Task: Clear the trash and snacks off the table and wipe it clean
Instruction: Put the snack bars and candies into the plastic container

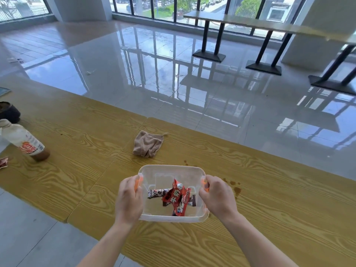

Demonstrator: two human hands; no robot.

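Observation:
A clear plastic box (169,170) with orange side clips sits at the near middle of the wooden table (269,189). Inside it lie a red snack packet (178,199) and a brown-and-white wrapped snack (157,192). My left hand (130,199) grips the box's left side and my right hand (217,197) grips its right side. A crumpled brown cloth (148,144) lies on the table beyond the box. Brown spill stains (236,187) mark the wood just right of the box, with smaller drops (185,162) behind it.
At the far left stands a drink bottle (28,144) with a white label, a dark pot (8,111) behind it and a red wrapper (3,162) at the frame's edge. Shiny tiled floor lies beyond the table, with other tables (269,26) by the windows.

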